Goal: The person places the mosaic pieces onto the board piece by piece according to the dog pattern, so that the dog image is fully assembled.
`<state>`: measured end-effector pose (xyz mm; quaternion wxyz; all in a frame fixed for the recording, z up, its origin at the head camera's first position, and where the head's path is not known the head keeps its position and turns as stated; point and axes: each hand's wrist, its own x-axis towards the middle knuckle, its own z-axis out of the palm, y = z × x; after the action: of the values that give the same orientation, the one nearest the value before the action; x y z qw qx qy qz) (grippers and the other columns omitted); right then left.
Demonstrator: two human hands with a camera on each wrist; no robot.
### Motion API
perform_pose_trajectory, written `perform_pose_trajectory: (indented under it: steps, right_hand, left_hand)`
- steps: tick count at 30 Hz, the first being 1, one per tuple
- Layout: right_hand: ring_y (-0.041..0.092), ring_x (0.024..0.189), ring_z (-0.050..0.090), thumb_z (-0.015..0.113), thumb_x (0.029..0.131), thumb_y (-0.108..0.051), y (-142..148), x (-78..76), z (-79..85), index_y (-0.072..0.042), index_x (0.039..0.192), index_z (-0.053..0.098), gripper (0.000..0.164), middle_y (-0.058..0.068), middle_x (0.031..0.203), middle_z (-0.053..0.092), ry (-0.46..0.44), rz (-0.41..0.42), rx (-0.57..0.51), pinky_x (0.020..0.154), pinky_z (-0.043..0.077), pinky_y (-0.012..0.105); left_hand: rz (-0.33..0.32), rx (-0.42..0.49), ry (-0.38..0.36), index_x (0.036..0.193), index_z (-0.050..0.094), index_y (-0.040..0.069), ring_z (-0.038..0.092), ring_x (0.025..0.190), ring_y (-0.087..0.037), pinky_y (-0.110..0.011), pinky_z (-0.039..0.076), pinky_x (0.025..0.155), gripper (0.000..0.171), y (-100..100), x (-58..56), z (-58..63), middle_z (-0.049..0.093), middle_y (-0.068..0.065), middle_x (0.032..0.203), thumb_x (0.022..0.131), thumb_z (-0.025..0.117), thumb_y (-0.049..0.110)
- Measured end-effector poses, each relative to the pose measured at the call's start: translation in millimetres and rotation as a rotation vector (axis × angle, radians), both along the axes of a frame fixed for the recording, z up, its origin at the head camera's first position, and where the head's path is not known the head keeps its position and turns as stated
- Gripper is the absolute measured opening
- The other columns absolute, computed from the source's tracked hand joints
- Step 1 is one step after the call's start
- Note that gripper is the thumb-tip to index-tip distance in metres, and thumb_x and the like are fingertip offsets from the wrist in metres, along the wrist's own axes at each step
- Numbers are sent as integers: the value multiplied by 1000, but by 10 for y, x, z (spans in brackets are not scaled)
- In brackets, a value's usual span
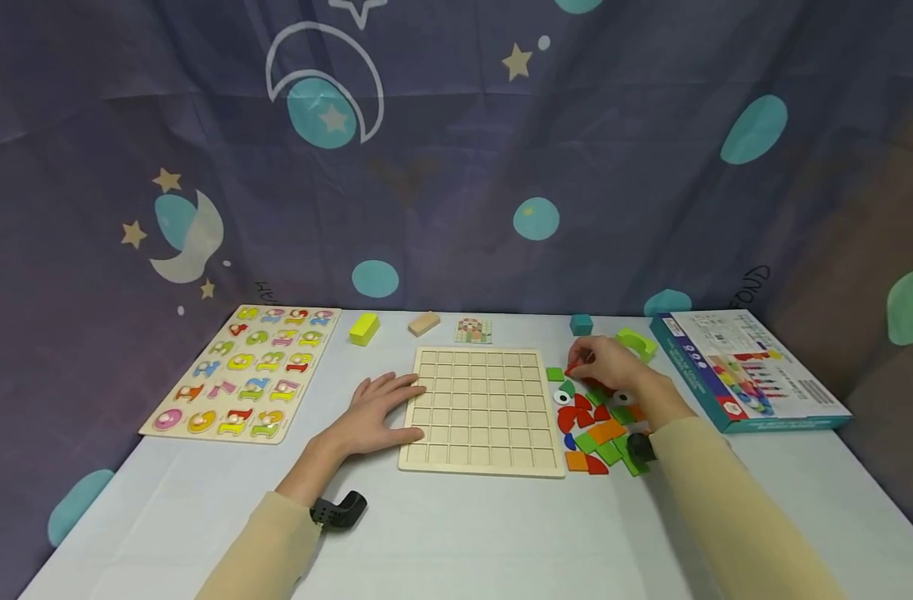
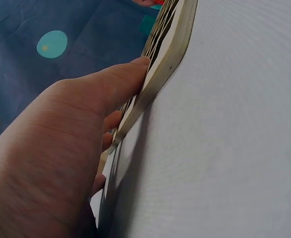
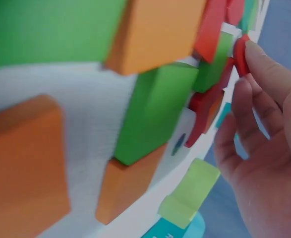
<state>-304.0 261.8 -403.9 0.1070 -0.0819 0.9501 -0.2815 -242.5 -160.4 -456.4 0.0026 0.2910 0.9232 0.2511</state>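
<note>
I have the right hand (image 1: 610, 367) pinching a red piece (image 3: 241, 55) near the grid board's (image 1: 480, 410) right edge; its exact shape I can't make out. The left hand (image 1: 381, 414) rests spread on the opposite edge — probably steadying it. Loose pieces (image 1: 606, 431) sit beside the board, within easy reach. The box (image 1: 790, 358) limits room rightward — the near table (image 1: 464, 533) offers more.

The grid board (image 1: 481, 411) looks like smooth matt wood, the backdrop (image 1: 441, 150) creased cloth
</note>
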Motion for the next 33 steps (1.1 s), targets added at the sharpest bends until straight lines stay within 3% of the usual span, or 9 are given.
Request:
perform_pose_trajectory:
  steps: [4,9,14,20,28,33]
  right_hand:
    - [29,97,54,69,98,-18,11,15,38,-6,120,69,25,12,106,62,-17,-8,-49,81,54,34]
    - [31,102,55,68,99,-23,-21,34,76,-6,120,68,27,16,115,62,-49,-43,-120,84,54,36]
    - [32,104,53,67,98,-23,-100,24,78,-3,125,64,34,18,118,60,-31,-26,-187,85,52,35]
    - [32,105,54,65,99,-20,-264,-11,61,-3,132,64,37,17,118,60,-14,57,-287,86,53,34]
    - [33,98,63,61,100,-8,-591,-39,32,9,129,56,34,18,107,56,-94,55,-553,93,55,42]
    - [37,101,66,63,100,-12,-773,-58,36,7,123,58,31,17,103,60,-74,76,-573,95,54,45]
  left_hand:
    - [1,-6,-7,147,54,17,23,148,-40,-67,7,115,73,3,7,9,39,-6,158,87,70,56]
    - [-1,-10,-11,147,54,17,23,148,-40,-68,6,115,73,5,11,21,39,-6,159,87,70,55]
    - [-2,-4,-3,147,54,16,24,148,-40,-68,7,115,73,2,5,7,39,-6,158,88,70,55]
    - [-1,1,-7,147,54,16,23,148,-40,-67,6,115,72,2,0,6,39,-6,159,88,70,54]
    - [2,-7,-18,148,53,17,21,149,-39,-66,5,116,73,6,7,27,38,-5,159,88,70,54]
    - [2,2,-19,147,54,17,22,149,-39,-66,6,116,72,1,6,16,38,-5,159,88,70,54]
